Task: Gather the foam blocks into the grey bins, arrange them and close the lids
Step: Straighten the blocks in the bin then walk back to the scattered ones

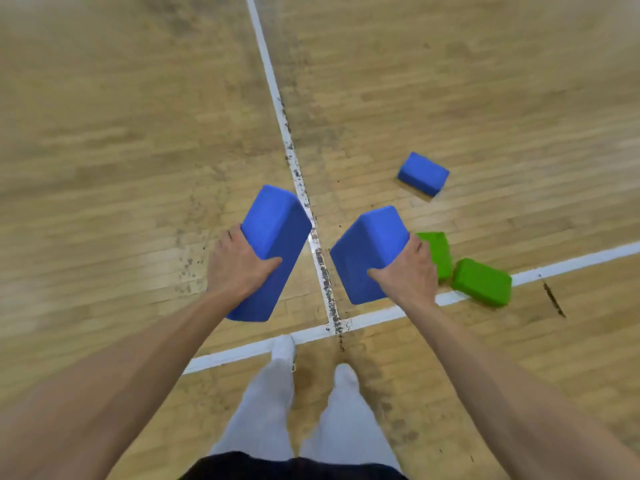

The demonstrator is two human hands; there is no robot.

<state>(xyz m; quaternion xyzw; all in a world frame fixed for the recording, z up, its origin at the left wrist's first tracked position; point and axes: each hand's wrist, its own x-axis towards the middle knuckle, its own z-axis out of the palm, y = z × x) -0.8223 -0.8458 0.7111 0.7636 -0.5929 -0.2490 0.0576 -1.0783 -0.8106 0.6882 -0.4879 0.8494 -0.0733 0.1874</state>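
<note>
Here, the left grip (239,268) is clenched round the near part of the first blue foam block (273,237), thumb across its upper face and fingers wrapped over its outer side; the block is held above the wooden gym floor (138,133), its long axis pointing away from the person; the right grip (407,271) grasps the second blue foam block (367,251) in the same manner, thumb on the upper face, fingers over the right side; the two held blocks sit side by side, apart, with a long white court line (273,95) showing in the gap between them; a third blue foam block (423,173) lies flat on the floor to the right of that line, well apart from both hands; closer in, a green foam block (438,252) lies on the floor, partly hidden behind the right grip; a second green foam block (482,282) lies just beside it, resting across a crossing white line (571,258); whether the two green blocks touch cannot be told; below, the person's legs in pale trousers (263,403) stand near where the lines meet, the left foot's white shoe (284,348) on the crossing line.
</note>
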